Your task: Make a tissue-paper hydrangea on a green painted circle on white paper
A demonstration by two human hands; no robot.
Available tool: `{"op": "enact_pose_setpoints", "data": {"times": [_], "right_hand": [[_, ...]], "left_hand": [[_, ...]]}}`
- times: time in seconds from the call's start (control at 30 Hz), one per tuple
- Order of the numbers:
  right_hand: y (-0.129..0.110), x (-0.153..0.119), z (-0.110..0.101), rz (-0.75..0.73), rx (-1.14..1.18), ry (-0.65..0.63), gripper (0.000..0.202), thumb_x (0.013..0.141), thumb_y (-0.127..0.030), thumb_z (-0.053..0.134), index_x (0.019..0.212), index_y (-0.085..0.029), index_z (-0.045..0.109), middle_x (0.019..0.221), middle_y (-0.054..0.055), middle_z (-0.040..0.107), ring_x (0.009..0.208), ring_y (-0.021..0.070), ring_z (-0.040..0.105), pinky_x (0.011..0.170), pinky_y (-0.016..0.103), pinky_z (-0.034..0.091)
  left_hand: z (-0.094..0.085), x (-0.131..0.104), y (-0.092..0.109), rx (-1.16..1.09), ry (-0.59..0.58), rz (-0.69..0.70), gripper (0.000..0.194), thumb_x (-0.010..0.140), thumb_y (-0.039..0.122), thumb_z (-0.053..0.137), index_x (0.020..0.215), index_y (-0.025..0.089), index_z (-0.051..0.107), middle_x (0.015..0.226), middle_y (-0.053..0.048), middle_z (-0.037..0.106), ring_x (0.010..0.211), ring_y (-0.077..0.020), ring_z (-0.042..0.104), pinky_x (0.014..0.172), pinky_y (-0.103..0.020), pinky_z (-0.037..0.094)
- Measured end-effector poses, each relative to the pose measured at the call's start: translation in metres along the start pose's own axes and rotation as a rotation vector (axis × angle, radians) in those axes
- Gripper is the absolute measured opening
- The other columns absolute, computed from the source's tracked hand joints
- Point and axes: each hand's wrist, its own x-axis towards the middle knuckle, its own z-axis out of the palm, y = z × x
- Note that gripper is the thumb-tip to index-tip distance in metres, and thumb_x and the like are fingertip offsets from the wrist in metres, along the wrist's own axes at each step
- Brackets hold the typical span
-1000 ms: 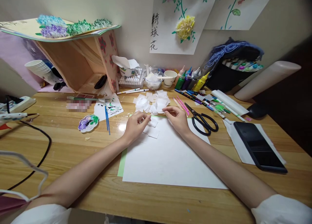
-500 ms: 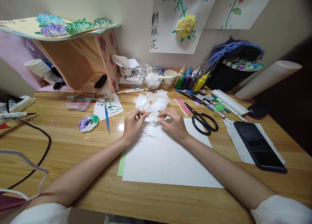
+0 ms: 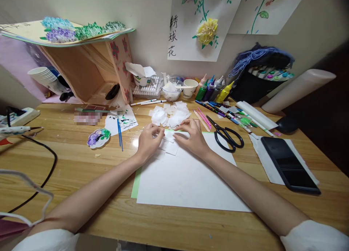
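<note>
My left hand (image 3: 149, 142) is closed at the left upper edge of the white paper sheet (image 3: 188, 182), fingers curled and thumb near the fingertips. Whatever it holds, if anything, is hidden. My right hand (image 3: 193, 137) hovers opposite, thumb and forefinger apart with nothing between them. Between and below the hands, several thin white tissue squares (image 3: 171, 148) lie on the sheet, partly overlapping. Just beyond the fingertips rest loose piles of white tissue pieces (image 3: 178, 115). A green sheet (image 3: 136, 183) shows beneath the white one.
Black-handled scissors (image 3: 227, 136) and pink sticks (image 3: 204, 117) lie to the right, then a phone (image 3: 290, 163). Leftward are blue brushes (image 3: 119, 132) and a paint palette (image 3: 98, 138). Paint bottles (image 3: 214, 89), a paper cup (image 3: 190, 89) and a box (image 3: 120, 65) stand behind.
The tissue piece held between both hands is no longer stretched there. My right thumb and forefinger have parted, and my left fingers have curled inward.
</note>
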Motion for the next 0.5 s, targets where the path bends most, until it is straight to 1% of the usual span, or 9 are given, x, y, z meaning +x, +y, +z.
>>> {"op": "enact_pose_setpoints", "data": {"times": [0.1,0.17,0.23,0.3,0.4,0.5], "right_hand": [[-0.0019,-0.0022,0.0011,-0.046,-0.031,-0.1,0.017,0.069,-0.031,0.071,0.084,-0.023,0.068,0.095,0.007,0.055,0.095,0.025,0.047,0.089,0.044,0.038],[-0.0013,-0.0021,0.0016,-0.048,-0.033,-0.124,0.011,0.071,-0.029,0.069,0.079,-0.022,0.067,0.092,0.006,0.055,0.093,0.0248,0.047,0.087,0.042,0.039],[-0.0005,-0.0011,0.0016,-0.041,-0.023,-0.124,0.003,0.074,-0.024,0.065,0.075,-0.021,0.065,0.089,0.006,0.056,0.093,0.0243,0.047,0.085,0.04,0.04],[0.0,0.0001,0.0012,-0.028,-0.005,-0.107,0.003,0.077,-0.021,0.061,0.075,-0.021,0.063,0.086,0.006,0.057,0.091,0.024,0.048,0.084,0.039,0.04],[0.0003,0.0008,0.0004,-0.008,0.063,-0.076,0.004,0.078,-0.019,0.059,0.075,-0.022,0.061,0.082,0.004,0.061,0.088,0.0233,0.051,0.081,0.038,0.041],[-0.0006,-0.0008,-0.0004,0.003,0.156,-0.039,0.004,0.078,-0.019,0.059,0.076,-0.023,0.06,0.08,0.003,0.063,0.086,0.0221,0.054,0.079,0.036,0.043]], "left_hand": [[0.0005,0.0001,-0.0003,0.044,0.072,0.026,0.01,0.079,0.026,0.056,0.071,0.019,0.058,0.082,-0.003,0.054,0.083,-0.0179,0.052,0.073,-0.029,0.041],[0.0003,0.0,0.0006,0.051,0.088,0.053,0.002,0.078,0.022,0.056,0.077,0.02,0.057,0.086,-0.003,0.054,0.087,-0.0187,0.051,0.077,-0.031,0.041],[-0.0004,-0.0006,0.0026,0.058,0.081,0.09,0.002,0.078,0.02,0.056,0.08,0.02,0.056,0.087,-0.003,0.054,0.089,-0.019,0.051,0.079,-0.032,0.041],[-0.0012,-0.0015,0.0049,0.069,0.06,0.133,0.002,0.079,0.019,0.055,0.081,0.02,0.055,0.088,-0.004,0.055,0.09,-0.0192,0.051,0.081,-0.032,0.04],[-0.0012,-0.0024,0.0063,0.074,0.006,0.185,0.01,0.079,0.023,0.057,0.089,0.02,0.057,0.095,-0.005,0.058,0.094,-0.0206,0.052,0.083,-0.033,0.04],[0.0,-0.0017,0.0037,0.054,-0.051,0.201,0.031,0.079,0.028,0.06,0.109,0.021,0.054,0.105,-0.006,0.061,0.098,-0.0218,0.053,0.085,-0.034,0.039]]}}
